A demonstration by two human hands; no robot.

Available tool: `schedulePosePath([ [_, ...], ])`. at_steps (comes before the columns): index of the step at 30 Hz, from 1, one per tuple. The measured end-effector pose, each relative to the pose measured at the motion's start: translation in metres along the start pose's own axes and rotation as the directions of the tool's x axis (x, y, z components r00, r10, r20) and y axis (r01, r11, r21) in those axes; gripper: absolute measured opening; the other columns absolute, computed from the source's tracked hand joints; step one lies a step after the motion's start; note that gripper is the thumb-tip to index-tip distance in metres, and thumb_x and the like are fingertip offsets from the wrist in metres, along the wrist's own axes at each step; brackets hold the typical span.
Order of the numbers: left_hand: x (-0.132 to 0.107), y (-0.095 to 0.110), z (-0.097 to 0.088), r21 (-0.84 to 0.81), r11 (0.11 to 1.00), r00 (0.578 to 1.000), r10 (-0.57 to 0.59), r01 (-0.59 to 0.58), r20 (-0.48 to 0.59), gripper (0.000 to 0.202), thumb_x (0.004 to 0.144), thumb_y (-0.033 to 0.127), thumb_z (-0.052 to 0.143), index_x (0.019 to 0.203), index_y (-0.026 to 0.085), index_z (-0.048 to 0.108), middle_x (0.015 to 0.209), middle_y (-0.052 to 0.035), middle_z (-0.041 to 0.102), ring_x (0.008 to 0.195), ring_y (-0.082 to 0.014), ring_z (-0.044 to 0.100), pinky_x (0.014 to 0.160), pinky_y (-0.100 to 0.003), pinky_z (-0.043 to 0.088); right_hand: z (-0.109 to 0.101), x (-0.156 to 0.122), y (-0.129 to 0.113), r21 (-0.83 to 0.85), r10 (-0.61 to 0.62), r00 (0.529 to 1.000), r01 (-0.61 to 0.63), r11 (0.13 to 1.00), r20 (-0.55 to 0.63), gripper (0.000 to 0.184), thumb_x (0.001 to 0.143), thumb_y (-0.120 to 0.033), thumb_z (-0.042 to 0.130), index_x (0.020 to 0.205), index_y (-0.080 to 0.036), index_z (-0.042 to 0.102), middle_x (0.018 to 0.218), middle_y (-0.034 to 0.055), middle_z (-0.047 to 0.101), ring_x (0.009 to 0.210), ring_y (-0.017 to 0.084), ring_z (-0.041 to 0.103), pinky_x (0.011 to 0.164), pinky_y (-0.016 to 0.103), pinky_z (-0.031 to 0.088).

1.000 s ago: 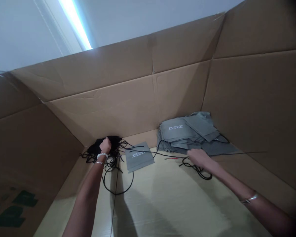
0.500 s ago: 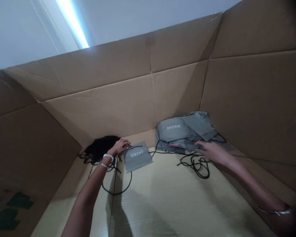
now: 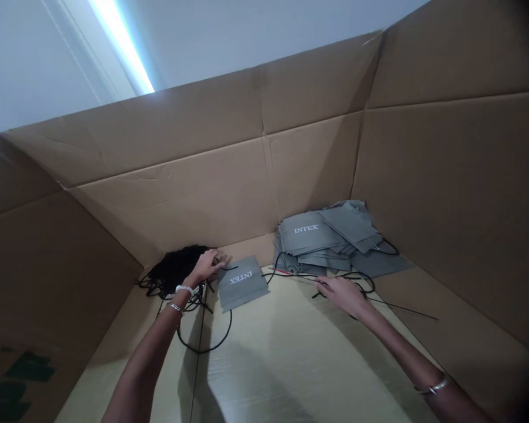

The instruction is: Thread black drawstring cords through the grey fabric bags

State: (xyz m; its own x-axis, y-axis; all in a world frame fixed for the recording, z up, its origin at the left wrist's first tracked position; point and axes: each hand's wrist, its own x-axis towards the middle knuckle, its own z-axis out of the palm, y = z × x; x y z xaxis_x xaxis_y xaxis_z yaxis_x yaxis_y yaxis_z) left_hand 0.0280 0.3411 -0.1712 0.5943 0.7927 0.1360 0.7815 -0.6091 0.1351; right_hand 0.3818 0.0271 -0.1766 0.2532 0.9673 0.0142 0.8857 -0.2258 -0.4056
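Black cords [image 3: 174,269]: one tangled bundle, lying just left of the single grey bag [image 3: 242,288], which is printed INTEX and serves here as the reference point. Handling: judged light, limp and prone to snagging; best taken by one free end, not by the mass.

Also from the bundle: a loose cord loop [image 3: 211,348], on the near side of the single grey bag. Right of that bag: a stack of grey bags [image 3: 321,238], flat and slightly fanned, with more black cord [image 3: 352,275] looped along its front edge. Handling: probably soft, thin and light; best pinched at an edge or lifted as a flat layer. A thin dark cord [image 3: 401,308] runs off further right.

Left grip [image 3: 205,265]: fingers curled, resting at the bundle's edge, just beside the single grey bag; whether it pinches a cord cannot be told. Right grip [image 3: 341,295]: fingers loosely extended and low over the looped cord, right of the single grey bag; any hold cannot be told.

Surroundings: a cardboard box wall [image 3: 171,200] behind the single grey bag, and a cream box floor [image 3: 300,376] beneath it.
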Motion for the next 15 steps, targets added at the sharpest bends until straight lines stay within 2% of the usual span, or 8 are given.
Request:
schedulePosePath([
  [3, -0.006, 0.009, 0.012, 0.007, 1.000, 0.999, -0.009, 0.008, 0.043, 0.029, 0.092, 0.034, 0.060, 0.114, 0.014, 0.061, 0.118, -0.0098, 0.061, 0.106, -0.0230, 0.060, 0.091, -0.045, 0.050, 0.015, 0.002, -0.004, -0.016, -0.019, 1.000, 0.019, 1.000, 0.004, 0.043, 0.096, -0.036, 0.031, 0.111, -0.027, 0.071, 0.096, 0.0156, 0.073, 0.087, 0.034, 0.068, 0.070, 0.040, 0.046],
  [7, 0.001, 0.018, 0.013, 0.050, 0.980, 0.979, -0.190, 0.194, -0.076, 0.031, 0.093, 0.032, 0.058, 0.119, 0.014, 0.058, 0.120, -0.0106, 0.059, 0.106, -0.0238, 0.060, 0.089, -0.046, 0.051, 0.027, 0.005, -0.008, -0.032, -0.017, 1.000, 0.016, 0.999, -0.022, 0.043, 0.097, -0.034, 0.031, 0.110, -0.023, 0.070, 0.101, 0.0150, 0.073, 0.090, 0.032, 0.067, 0.073, 0.039, 0.046],
  [10, 0.009, 0.030, 0.007, 0.045, 0.964, 0.956, -0.254, 0.263, -0.149, 0.036, 0.094, 0.033, 0.057, 0.124, 0.014, 0.055, 0.124, -0.0114, 0.056, 0.107, -0.0248, 0.059, 0.090, -0.046, 0.051, 0.027, 0.005, -0.007, -0.032, -0.005, 0.998, 0.003, 0.999, -0.061, 0.040, 0.098, -0.033, 0.031, 0.110, -0.022, 0.068, 0.104, 0.0137, 0.072, 0.095, 0.030, 0.066, 0.075, 0.036, 0.045],
  [13, -0.001, 0.051, 0.008, 0.020, 0.979, 0.970, -0.197, 0.201, -0.140, 0.035, 0.094, 0.033, 0.056, 0.124, 0.015, 0.055, 0.126, -0.0117, 0.056, 0.110, -0.0252, 0.058, 0.092, -0.047, 0.049, 0.023, 0.003, -0.002, -0.022, -0.001, 0.995, -0.002, 1.000, -0.096, 0.040, 0.100, -0.032, 0.030, 0.109, -0.020, 0.067, 0.103, 0.0141, 0.071, 0.094, 0.030, 0.065, 0.075, 0.036, 0.045],
  [15, -0.023, 0.069, 0.017, -0.010, 0.995, 0.992, -0.095, 0.094, -0.086, 0.032, 0.095, 0.033, 0.056, 0.122, 0.016, 0.057, 0.126, -0.0114, 0.056, 0.111, -0.0246, 0.058, 0.094, -0.047, 0.049, 0.021, 0.001, 0.001, -0.011, -0.016, 0.994, 0.015, 1.000, -0.110, 0.039, 0.101, -0.033, 0.031, 0.110, -0.019, 0.066, 0.104, 0.0135, 0.071, 0.095, 0.029, 0.065, 0.076, 0.036, 0.046],
])
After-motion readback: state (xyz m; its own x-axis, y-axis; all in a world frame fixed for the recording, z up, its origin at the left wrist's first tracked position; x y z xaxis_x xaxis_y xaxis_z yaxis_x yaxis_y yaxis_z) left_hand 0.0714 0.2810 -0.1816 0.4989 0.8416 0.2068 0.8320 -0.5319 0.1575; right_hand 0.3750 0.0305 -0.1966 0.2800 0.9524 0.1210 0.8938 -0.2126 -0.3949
